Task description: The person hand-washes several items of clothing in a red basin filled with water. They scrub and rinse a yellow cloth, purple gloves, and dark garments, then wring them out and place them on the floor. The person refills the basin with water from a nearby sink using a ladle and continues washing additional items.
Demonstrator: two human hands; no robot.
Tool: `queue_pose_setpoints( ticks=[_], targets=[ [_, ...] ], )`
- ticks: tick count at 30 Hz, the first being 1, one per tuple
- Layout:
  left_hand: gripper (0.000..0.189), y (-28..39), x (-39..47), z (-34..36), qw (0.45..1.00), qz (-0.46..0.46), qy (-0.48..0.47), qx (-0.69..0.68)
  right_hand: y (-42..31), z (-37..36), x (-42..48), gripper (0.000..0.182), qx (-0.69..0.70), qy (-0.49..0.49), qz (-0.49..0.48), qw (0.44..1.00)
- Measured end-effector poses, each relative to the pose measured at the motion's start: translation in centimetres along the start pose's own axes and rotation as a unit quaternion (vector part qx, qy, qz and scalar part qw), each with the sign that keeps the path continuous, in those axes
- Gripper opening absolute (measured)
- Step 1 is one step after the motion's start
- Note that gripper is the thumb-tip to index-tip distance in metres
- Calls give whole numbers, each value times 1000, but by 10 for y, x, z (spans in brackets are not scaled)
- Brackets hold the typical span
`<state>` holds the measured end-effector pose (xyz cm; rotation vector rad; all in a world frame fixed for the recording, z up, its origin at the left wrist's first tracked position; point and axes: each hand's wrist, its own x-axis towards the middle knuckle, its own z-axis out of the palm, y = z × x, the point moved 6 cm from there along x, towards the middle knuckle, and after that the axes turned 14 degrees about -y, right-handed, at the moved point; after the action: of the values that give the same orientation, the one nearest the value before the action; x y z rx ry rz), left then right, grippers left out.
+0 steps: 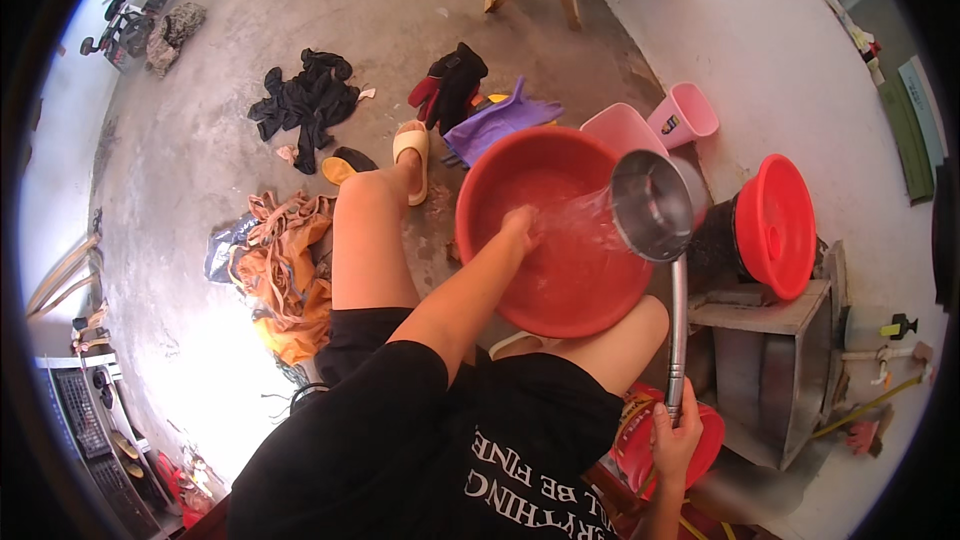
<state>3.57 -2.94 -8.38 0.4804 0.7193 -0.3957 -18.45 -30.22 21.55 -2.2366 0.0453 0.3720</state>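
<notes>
A large red plastic basin [555, 315] stands between my bare knees. Inside it is my left hand [523, 226], partly under the water; whether its fingers hold anything cannot be made out. My right hand [677, 420] grips the long handle of a metal ladle [651, 204], whose bowl is tipped over the basin's right side. Water pours from the bowl into the basin, close to my left hand. Behind the basin lie a purple rubber glove [502, 118] and a black and red glove [456, 86].
Pink plastic bins [684, 114] and an upright red basin [776, 229] stand by the wall, near a metal box [772, 367]. A red bucket [705, 450] is below my right hand. Black clothing [307, 105] and an orange cloth heap [289, 270] lie on the floor at left.
</notes>
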Motion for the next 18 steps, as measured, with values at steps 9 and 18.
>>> queue_pose_setpoints(
  ticks=[9, 18],
  targets=[
    [22, 1, -10, 2, 996, -23, 21, 88, -38, -5, 2, 45, -161, 174, -120, 964],
    [27, 14, -44, 31, 978, -31, -30, 206, 10, 1, 6, 45, 313, 51, 42, 947]
  ],
)
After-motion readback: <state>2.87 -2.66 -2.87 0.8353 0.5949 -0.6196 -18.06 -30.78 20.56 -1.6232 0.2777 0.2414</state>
